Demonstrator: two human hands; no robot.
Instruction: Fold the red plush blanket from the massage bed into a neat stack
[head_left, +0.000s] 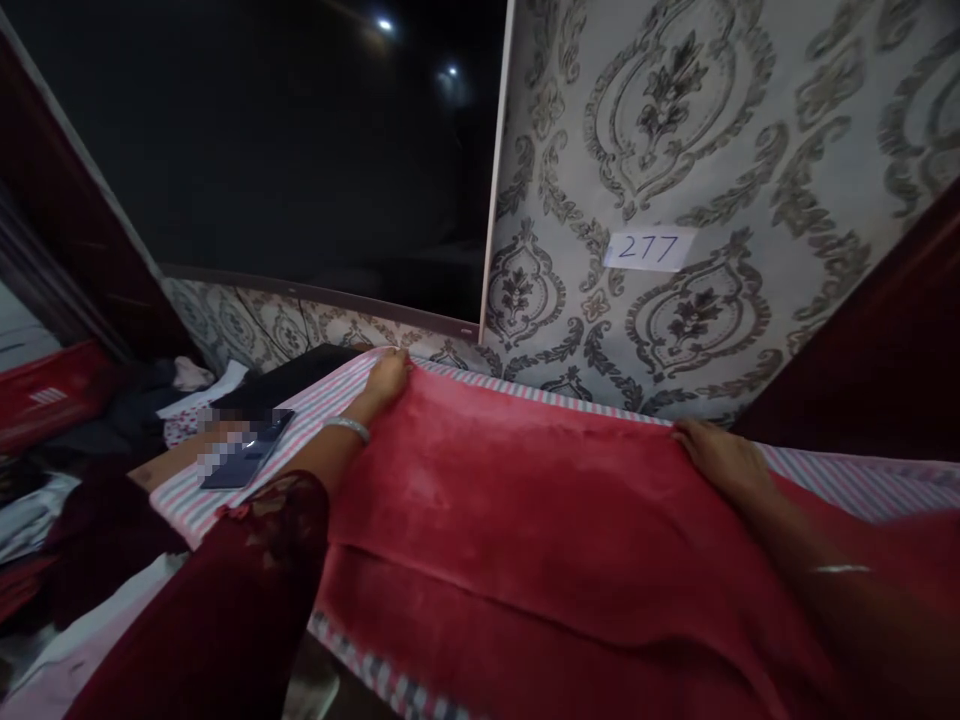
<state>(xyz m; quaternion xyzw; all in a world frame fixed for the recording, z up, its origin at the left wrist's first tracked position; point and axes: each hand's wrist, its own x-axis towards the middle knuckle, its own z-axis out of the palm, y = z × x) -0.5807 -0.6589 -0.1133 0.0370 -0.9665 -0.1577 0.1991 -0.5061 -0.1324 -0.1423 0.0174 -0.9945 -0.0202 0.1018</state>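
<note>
A red plush cloth [510,480] lies spread over a pink, white and grey striped cloth [322,405]. My left hand [390,376], with a bangle at the wrist, is closed on the red cloth's far left corner. Farther right along the same far edge, my right hand [724,460] has its fingers curled over the cloth, closed on it. Between the two hands the edge runs fairly straight. A fold crosses the nearer part of the red cloth, and its near side hangs toward me.
A dark phone [247,450], partly pixelated, rests on the striped cloth beside another person's forearm [165,455]. Behind are a large dark television [300,150] and patterned wallpaper [675,110] bearing a "277" label [649,249]. Clothes [37,520] and a red bag [52,395] are piled at left.
</note>
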